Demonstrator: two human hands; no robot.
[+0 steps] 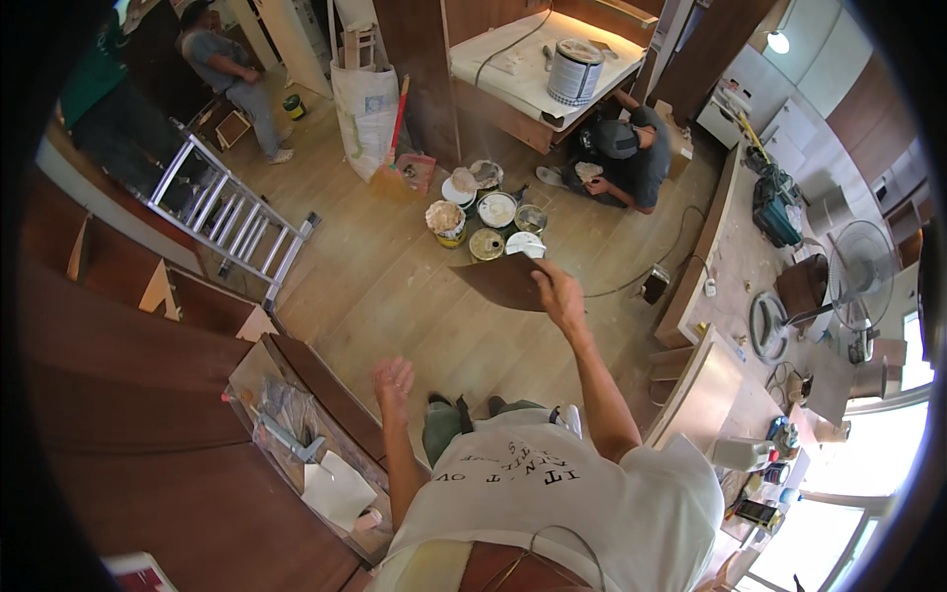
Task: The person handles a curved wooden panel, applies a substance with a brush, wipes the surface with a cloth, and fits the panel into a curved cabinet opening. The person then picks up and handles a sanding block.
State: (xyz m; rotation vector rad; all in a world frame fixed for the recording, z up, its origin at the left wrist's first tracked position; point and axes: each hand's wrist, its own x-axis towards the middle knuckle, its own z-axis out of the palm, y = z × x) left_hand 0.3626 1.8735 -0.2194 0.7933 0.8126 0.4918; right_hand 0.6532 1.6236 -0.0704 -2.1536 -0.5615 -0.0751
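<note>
A thin, bendy dark brown sheet that looks like sandpaper (498, 283) is gripped at its right edge by my right hand (560, 294), held out in front of me above the floor. My thumb and fingers close on that edge, and the sheet's free end curves away to the left. My left hand (394, 383) is raised near my left side with its fingers loosely apart and nothing in it. Just beyond the sheet, several open paint cans (486, 245) stand grouped on the floor, some with whitish lids or rags on top.
An aluminium stepladder (237, 212) leans at the left. A person (631, 148) crouches ahead by a bench (508, 84) bearing a large can (575, 74). Another person (222, 74) stands far left. A cluttered counter (725, 276) with a fan (861, 274) runs along the right. A cable (631, 289) crosses the floor.
</note>
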